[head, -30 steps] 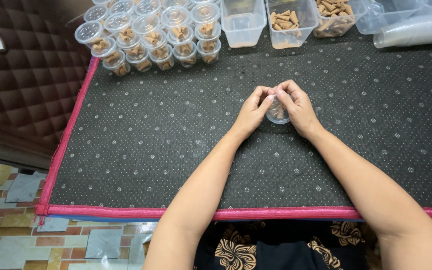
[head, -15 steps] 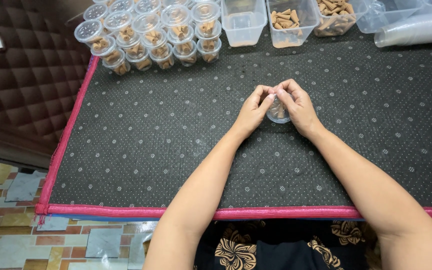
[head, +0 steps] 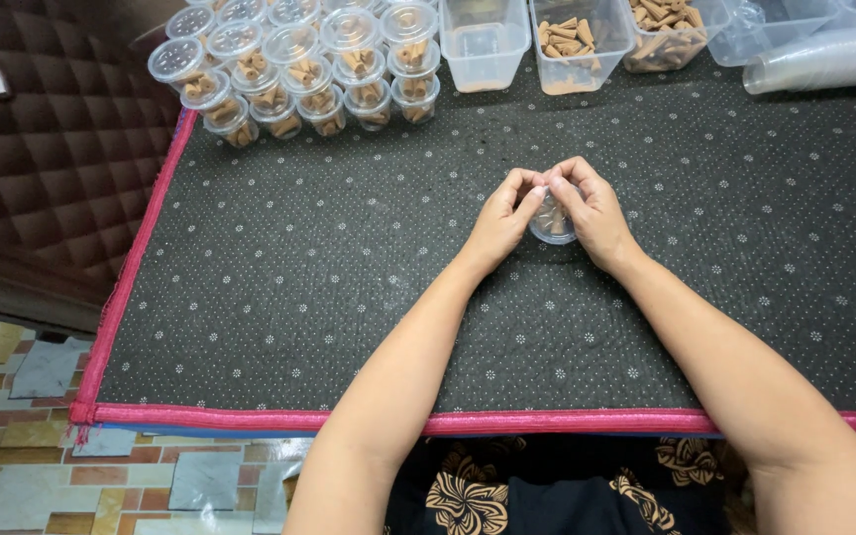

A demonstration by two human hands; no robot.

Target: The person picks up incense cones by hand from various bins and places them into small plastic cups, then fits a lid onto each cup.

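A small clear plastic cup (head: 552, 224) with a lid stands on the dark dotted mat (head: 349, 277), near its middle. My left hand (head: 502, 220) grips it from the left and my right hand (head: 591, 210) from the right. The fingertips of both hands meet over the lid. A few tan cone-shaped pieces show through the cup's wall; most of the cup is hidden by my fingers.
Several lidded clear cups (head: 294, 64) with tan cones are stacked at the mat's far left. Behind stand an empty clear tub (head: 484, 40), two tubs of tan cones (head: 582, 42), and a sleeve of nested cups (head: 824, 59). The mat's pink edge (head: 279, 420) borders tiled floor.
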